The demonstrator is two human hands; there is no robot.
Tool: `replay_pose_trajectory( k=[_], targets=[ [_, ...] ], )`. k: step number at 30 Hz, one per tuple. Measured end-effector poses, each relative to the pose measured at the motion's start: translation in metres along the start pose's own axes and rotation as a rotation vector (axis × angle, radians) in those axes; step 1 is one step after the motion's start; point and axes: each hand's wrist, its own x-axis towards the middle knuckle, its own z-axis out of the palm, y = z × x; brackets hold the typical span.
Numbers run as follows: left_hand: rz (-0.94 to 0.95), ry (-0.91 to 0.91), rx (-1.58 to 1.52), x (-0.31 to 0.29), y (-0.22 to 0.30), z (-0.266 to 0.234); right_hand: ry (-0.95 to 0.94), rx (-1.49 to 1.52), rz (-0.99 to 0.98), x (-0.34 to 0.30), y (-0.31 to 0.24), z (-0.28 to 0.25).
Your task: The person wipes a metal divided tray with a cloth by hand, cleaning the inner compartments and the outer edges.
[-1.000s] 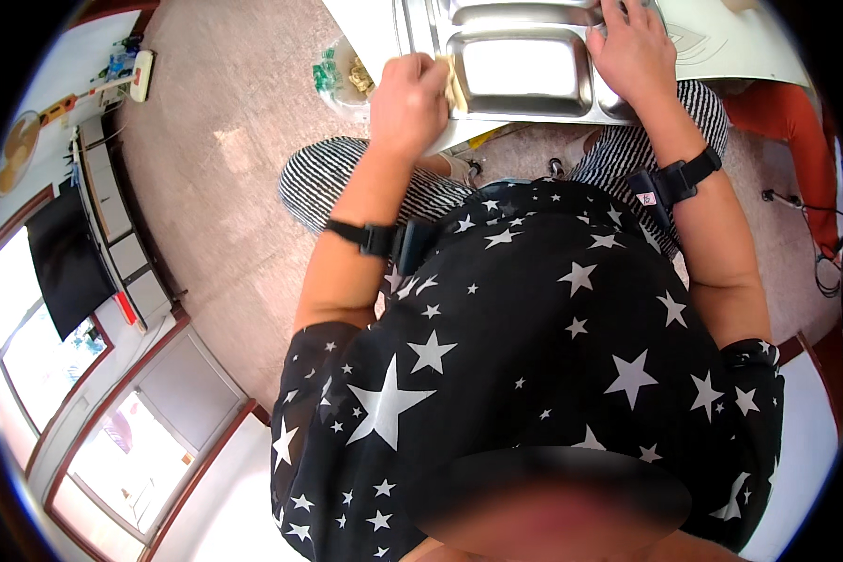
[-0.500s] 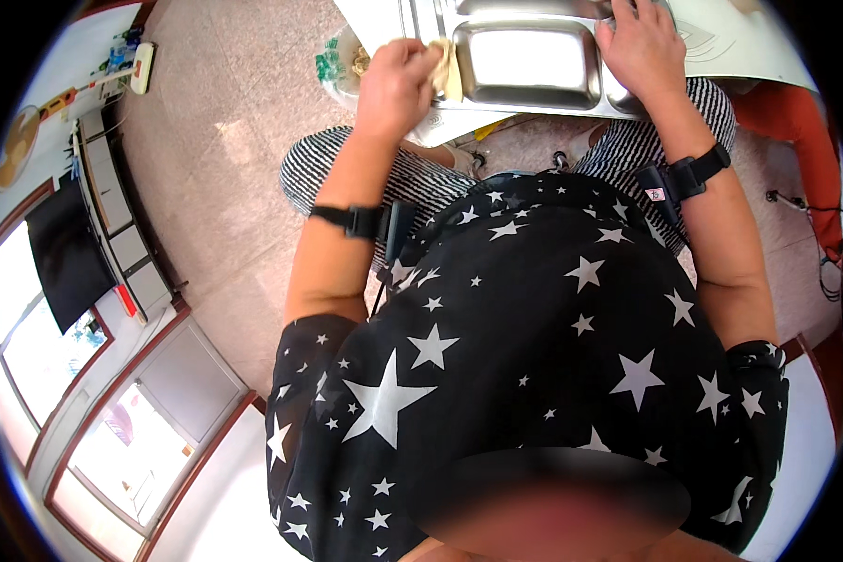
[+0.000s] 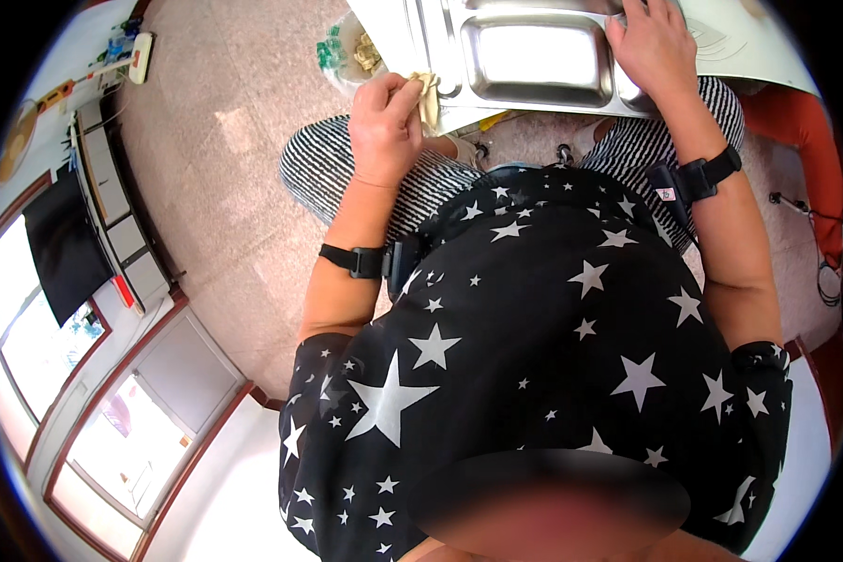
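A shiny metal compartment tray (image 3: pixel 537 62) lies on the white table at the top of the view, its far part cut off by the frame. My left hand (image 3: pixel 384 129) is closed on a pale yellow cloth (image 3: pixel 429 103), which hangs at the tray's near left corner. Over the tray's right compartments rests my right hand (image 3: pixel 656 49), fingers stretched out and thumb apart, touching the metal and partly covering it.
Beside the table's left edge stands a bin (image 3: pixel 347 56) with a clear liner and crumpled yellowish scraps inside. My knees in striped trousers (image 3: pixel 332 169) are below the table. An orange-red chair-like object (image 3: pixel 806 140) and cables (image 3: pixel 826 272) are at the right.
My left hand has drawn the cloth toward me and slightly left, off the tray's surface to its corner. The tray and my right hand have shifted slightly right in the view.
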Motion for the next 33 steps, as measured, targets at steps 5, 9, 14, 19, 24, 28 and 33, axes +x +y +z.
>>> replay_pose_trajectory(
  k=[5,9,14,19,24,28,33],
  targets=[
    [0.091,-0.169,0.095,0.003,0.014,-0.005,0.026,0.006,0.006,0.002,-0.001,0.001],
    [0.134,-0.227,0.073,0.0,0.02,-0.011,0.008,0.014,0.002,0.002,-0.002,-0.001],
    [0.193,-0.202,-0.037,-0.002,0.025,0.001,0.029,0.002,-0.01,0.001,-0.002,0.0],
    [0.148,-0.193,-0.121,0.006,0.044,0.012,-0.015,0.009,0.014,0.003,-0.004,-0.003],
    [0.146,-0.213,-0.014,-0.001,0.012,-0.004,-0.007,0.027,0.03,0.0,0.0,-0.002],
    [0.138,-0.188,-0.063,0.0,0.028,0.004,0.031,0.011,0.013,0.001,0.002,0.006],
    [0.143,-0.154,-0.268,0.011,0.051,0.02,0.016,0.029,0.032,0.0,-0.002,0.002]
  ],
)
